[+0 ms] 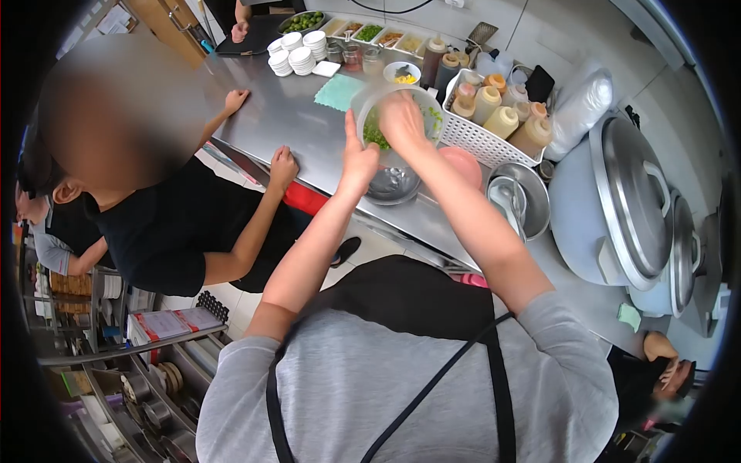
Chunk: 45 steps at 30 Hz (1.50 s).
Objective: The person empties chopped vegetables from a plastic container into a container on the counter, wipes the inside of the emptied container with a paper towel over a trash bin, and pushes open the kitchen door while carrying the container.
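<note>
The left hand (360, 160) clasps a translucent tub (370, 100) of bright greens (373, 136), the right hand (402, 122) inside, grip unclear.

Stretches as a steel counter (251, 123) beneath a white perforated basket (485, 141). Carries, left of the basket, a green cloth (338, 92) and, farther left, stacked white dishes (301, 60); on the wearer's side of it, a pink item (466, 163) and a metal bowl (538, 202); to its right, two large lidded pots (575, 212).

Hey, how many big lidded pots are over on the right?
2. One pot stands on the counter, just right of the metal bowl; the second pot, partly hidden by it, is further right. Others might be hidden behind.
</note>
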{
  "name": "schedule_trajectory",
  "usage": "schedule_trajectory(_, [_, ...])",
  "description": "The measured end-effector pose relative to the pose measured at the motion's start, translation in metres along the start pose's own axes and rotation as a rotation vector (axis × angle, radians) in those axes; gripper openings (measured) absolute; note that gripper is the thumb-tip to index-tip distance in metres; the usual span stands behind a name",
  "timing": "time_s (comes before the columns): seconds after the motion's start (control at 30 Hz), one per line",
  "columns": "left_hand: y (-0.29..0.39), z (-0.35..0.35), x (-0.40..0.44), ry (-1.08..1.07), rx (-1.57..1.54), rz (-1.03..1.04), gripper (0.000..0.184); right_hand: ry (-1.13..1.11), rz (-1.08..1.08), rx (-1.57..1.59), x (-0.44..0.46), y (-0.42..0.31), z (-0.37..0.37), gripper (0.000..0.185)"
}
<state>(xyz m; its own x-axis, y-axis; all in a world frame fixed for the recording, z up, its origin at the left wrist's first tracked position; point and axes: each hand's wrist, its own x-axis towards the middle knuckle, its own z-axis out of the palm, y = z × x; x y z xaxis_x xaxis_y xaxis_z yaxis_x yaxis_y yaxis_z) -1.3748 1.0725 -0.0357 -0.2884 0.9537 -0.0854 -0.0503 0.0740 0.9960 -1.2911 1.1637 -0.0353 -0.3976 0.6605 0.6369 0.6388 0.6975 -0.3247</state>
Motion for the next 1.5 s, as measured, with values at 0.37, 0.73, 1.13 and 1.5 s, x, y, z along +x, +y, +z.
schedule_trajectory(0.37, [-0.011, 0.000, -0.001, 0.034, -0.039, 0.009, 0.080, -0.090, 0.125, -0.191, 0.001, -0.004, 0.022, 0.013])
schedule_trajectory(0.73, [-0.017, -0.012, 0.013, -0.028, -0.030, 0.068, 0.081, -0.399, 0.123, 0.125, 0.009, 0.002, 0.008, 0.029])
schedule_trajectory(1.13, [-0.034, -0.020, 0.031, 0.037, 0.362, 0.469, 0.080, -0.290, -0.011, 0.120, 0.013, 0.034, 0.049, 0.029])
schedule_trajectory(1.5, [-0.047, -0.032, 0.049, 0.010, 0.484, 0.579, 0.081, -0.327, 0.046, 0.125, 0.022, 0.050, 0.084, 0.040])
